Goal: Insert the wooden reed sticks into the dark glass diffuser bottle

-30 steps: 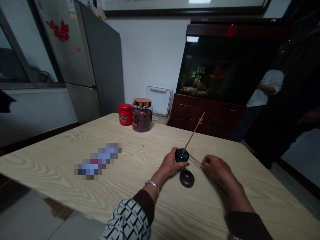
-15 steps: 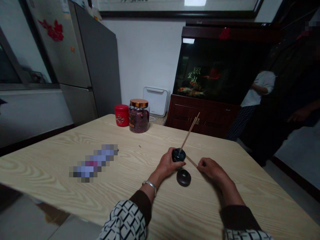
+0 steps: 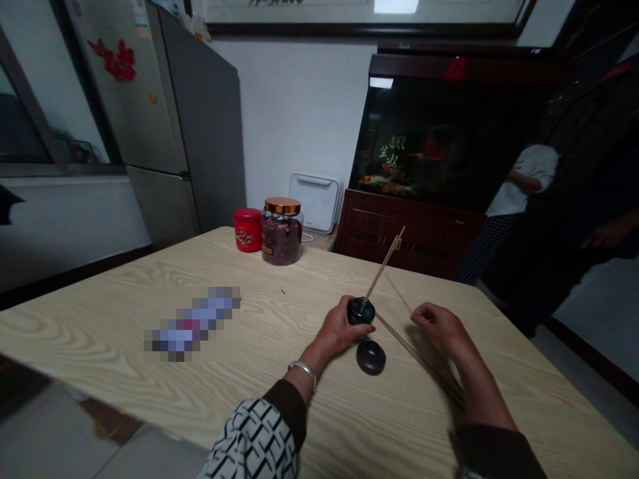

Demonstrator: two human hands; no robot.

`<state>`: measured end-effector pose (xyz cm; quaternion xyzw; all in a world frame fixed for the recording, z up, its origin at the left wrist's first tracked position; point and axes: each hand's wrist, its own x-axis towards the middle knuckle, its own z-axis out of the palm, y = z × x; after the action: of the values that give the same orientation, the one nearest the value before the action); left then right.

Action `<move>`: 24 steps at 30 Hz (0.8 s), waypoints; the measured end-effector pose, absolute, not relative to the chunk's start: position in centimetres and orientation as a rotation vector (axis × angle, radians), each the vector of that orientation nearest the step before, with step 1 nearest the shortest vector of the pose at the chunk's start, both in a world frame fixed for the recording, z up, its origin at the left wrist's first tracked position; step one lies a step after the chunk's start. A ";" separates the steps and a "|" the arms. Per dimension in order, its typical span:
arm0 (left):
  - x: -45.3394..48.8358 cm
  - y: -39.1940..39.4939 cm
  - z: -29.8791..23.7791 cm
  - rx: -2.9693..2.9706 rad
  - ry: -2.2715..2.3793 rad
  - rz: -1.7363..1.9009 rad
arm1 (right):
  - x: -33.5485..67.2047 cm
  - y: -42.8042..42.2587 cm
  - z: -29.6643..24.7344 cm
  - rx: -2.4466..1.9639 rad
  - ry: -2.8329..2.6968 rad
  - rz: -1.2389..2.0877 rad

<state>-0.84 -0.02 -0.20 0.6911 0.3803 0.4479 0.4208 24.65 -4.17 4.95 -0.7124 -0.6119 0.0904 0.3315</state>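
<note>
My left hand (image 3: 335,330) is closed round a small dark glossy bottle (image 3: 361,311) that stands on the table. A few thin wooden sticks (image 3: 384,265) rise from the bottle's mouth, leaning to the right. My right hand (image 3: 442,327), raised to the right of the bottle, pinches the end of one thin stick (image 3: 398,291), which points up and left and is slightly blurred. More sticks (image 3: 418,356) lie on the table between the bottle and my right forearm. A dark round cap (image 3: 371,358) rests just in front of the bottle.
The wood-grain table (image 3: 309,392) bears a red canister (image 3: 248,230), a copper-lidded jar (image 3: 281,234) and a blurred-out long item (image 3: 196,324). Behind stand a fridge (image 3: 204,133), a white appliance (image 3: 314,201) and a fish tank (image 3: 439,146). A person in white (image 3: 534,169) stands at right.
My right hand has lifted one stick off the table and moved slightly right and up. My left hand still holds the bottle. The whole view has shifted a little.
</note>
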 end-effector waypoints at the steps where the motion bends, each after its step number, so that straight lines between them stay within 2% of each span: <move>1: -0.9 0.0 -0.2 1.732 0.952 1.117 | 24.6 -4.4 5.8 -1.733 -1.476 0.220; 5: -1.0 -0.2 0.1 1.739 0.955 1.098 | 22.0 -5.4 9.4 -1.076 -0.943 0.384; 8: -1.0 -0.3 0.4 1.735 0.963 1.099 | 18.8 -5.6 10.7 -0.827 -0.843 0.455; 18: -1.0 -0.1 0.3 1.742 0.969 1.099 | 15.8 -4.3 10.2 -0.887 -1.010 0.221; 24: -1.0 -0.1 0.1 1.749 0.960 1.104 | 14.6 -3.3 8.7 -1.026 -1.185 0.346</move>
<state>-0.99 -0.09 0.13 0.6969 0.3827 0.4401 0.4173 14.60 -3.27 8.66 -0.4598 -0.5310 0.1552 0.6947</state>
